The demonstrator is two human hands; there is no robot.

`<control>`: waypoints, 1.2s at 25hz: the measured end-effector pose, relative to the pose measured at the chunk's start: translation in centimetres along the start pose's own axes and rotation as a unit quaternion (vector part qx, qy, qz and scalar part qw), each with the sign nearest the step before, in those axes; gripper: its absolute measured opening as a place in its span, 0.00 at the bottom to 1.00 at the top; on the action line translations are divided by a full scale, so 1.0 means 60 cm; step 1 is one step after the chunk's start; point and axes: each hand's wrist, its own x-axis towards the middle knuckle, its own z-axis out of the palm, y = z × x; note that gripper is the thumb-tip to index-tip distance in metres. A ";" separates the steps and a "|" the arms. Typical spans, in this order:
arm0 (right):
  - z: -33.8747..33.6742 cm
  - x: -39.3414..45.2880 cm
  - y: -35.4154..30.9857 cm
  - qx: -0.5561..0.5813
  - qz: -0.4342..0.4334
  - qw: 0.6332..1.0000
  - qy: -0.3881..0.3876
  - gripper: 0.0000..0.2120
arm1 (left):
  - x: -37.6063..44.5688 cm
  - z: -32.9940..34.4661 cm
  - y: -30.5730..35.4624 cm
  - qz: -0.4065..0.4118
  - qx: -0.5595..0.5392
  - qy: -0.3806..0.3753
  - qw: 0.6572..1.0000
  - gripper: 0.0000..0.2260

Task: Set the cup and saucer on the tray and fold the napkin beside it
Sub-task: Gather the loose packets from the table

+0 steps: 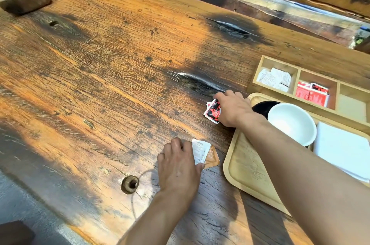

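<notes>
Your table (124, 68) is rough, knotted wood with a worn sheen — the tray (243, 166) at near right is pale, smooth, matt wood; the cup (292, 122) looks glossy white.

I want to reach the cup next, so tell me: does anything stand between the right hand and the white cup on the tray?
Nothing visible does. The right hand holds red-and-black packets on the table beside the tray; the white cup sits behind it, unobstructed.

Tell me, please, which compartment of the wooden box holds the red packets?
The middle compartment holds the red packets; the left one has white packets.
</notes>
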 end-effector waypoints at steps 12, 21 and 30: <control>0.004 -0.019 -0.019 0.037 0.044 0.998 -0.036 0.21 | 0.008 -0.012 0.014 -0.006 -0.081 -0.088 0.993 0.21; 0.015 -0.033 -0.010 0.067 0.018 0.998 0.003 0.13 | 0.017 -0.002 0.027 0.005 -0.018 -0.063 0.998 0.20; -0.036 -0.042 0.016 0.177 0.023 0.982 0.058 0.09 | 0.030 -0.029 0.025 -0.143 -0.544 -0.117 0.819 0.06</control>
